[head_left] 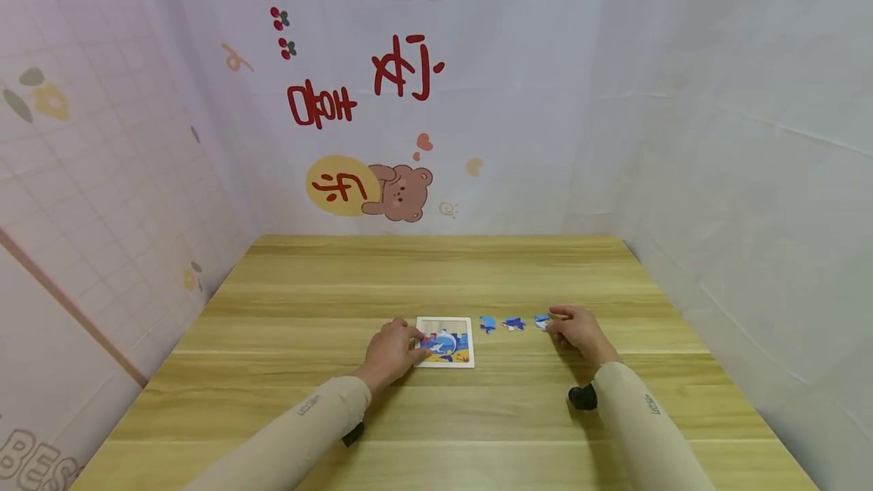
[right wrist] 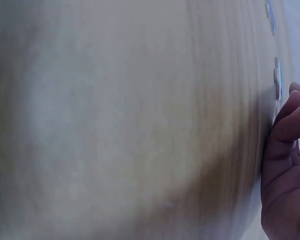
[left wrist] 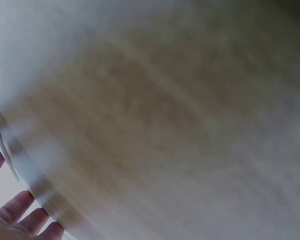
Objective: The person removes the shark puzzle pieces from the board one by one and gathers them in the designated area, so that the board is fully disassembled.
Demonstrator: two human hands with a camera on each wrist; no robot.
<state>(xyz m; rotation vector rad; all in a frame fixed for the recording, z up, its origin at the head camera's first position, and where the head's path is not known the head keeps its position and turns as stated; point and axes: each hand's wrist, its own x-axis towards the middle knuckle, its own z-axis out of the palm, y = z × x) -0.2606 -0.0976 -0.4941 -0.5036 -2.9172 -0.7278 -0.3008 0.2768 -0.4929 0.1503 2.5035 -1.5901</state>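
A white-framed jigsaw puzzle (head_left: 473, 354) lies on the table, partly filled with a dolphin picture; its upper part shows bare backing. My left hand (head_left: 392, 351) rests over the frame's left edge, fingers loosely extended; its fingertips (left wrist: 21, 197) show in the left wrist view. Right of the frame, a blue puzzle piece (head_left: 487, 323) and a dark blue and white one (head_left: 514, 323) lie in a row. At the row's right end, my right hand (head_left: 578, 330) has curled fingers at the edge of a blue and white puzzle piece (head_left: 541, 320), pinching its right side.
The wooden table (head_left: 436, 271) extends around the puzzle and both arms. Printed cloth walls stand behind it (head_left: 511, 135) and at both sides. A dark wrist device (head_left: 583, 398) hangs below the right sleeve.
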